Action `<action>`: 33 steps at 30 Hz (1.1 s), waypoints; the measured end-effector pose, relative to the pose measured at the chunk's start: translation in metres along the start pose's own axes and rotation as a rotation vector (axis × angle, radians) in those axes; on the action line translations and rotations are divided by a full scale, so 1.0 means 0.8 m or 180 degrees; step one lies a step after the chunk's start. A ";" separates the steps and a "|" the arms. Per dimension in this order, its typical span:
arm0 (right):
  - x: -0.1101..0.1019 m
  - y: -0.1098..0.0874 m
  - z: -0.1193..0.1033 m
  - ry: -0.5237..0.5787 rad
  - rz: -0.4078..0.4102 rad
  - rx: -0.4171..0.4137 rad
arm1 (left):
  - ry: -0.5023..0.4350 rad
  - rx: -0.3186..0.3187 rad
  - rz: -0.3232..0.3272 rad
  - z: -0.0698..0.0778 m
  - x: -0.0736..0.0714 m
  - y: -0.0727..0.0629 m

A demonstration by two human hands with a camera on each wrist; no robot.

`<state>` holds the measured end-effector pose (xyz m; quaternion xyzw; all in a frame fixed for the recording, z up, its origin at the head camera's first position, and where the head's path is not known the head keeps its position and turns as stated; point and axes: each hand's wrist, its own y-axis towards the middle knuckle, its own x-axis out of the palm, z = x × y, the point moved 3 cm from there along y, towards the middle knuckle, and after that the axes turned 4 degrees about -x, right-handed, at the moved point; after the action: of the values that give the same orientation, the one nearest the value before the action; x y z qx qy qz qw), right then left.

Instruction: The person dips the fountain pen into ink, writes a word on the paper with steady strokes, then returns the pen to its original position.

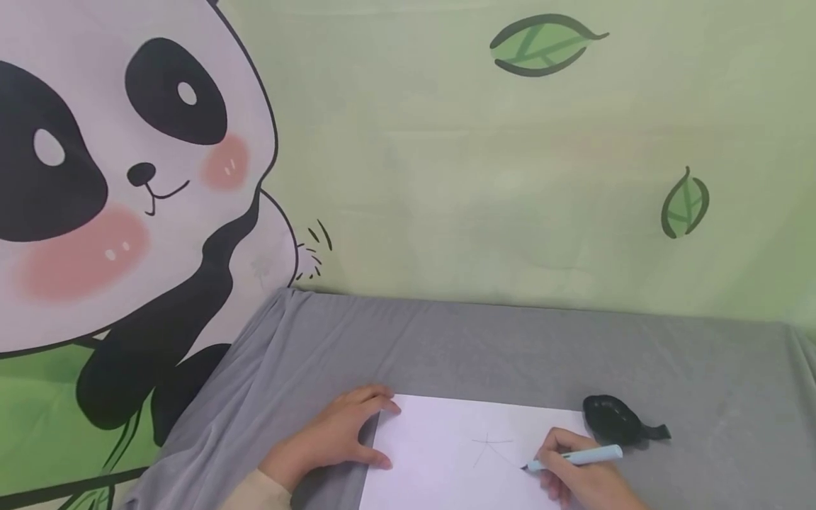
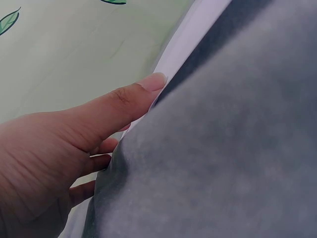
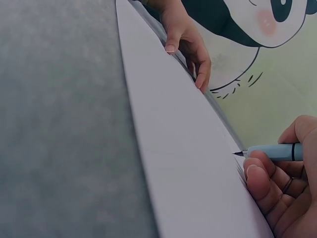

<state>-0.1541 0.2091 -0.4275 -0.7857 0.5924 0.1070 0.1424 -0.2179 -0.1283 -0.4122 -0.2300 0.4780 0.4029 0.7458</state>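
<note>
A sheet of white paper [image 1: 433,453] lies on the grey cloth, with a few thin crossing and slanting lines [image 1: 487,443] drawn on it. My right hand [image 1: 583,467] grips a light blue fountain pen [image 1: 596,455]; its dark nib [image 3: 239,153] meets the paper at the lower end of the right-hand slanting line. At the sheet's left edge rests my left hand [image 1: 338,432], thumb and fingers spread apart, their tips on the paper. In the left wrist view the thumb [image 2: 126,101] touches the paper's edge, and the other fingers are partly hidden behind the cloth.
A black leaf-shaped dish [image 1: 612,419] with a short stem sits by the paper's upper right corner, just beyond my right hand. Grey cloth [image 1: 510,347] covers the table, with folds at the left. Behind it stands a pale green wall [image 1: 414,177] with a panda and leaves.
</note>
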 end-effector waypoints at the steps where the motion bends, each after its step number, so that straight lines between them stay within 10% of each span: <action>1: 0.000 0.000 0.000 0.0010 0.0004 -0.0005 | 0.0003 0.0007 0.0005 0.000 0.000 0.000; 33: -0.005 -0.002 -0.005 0.0070 0.0068 -0.0020 | 0.0096 0.0138 0.0125 -0.002 0.003 0.000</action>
<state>-0.1533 0.2115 -0.4225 -0.7810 0.6019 0.1017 0.1323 -0.2180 -0.1281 -0.4151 -0.2105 0.5022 0.4035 0.7353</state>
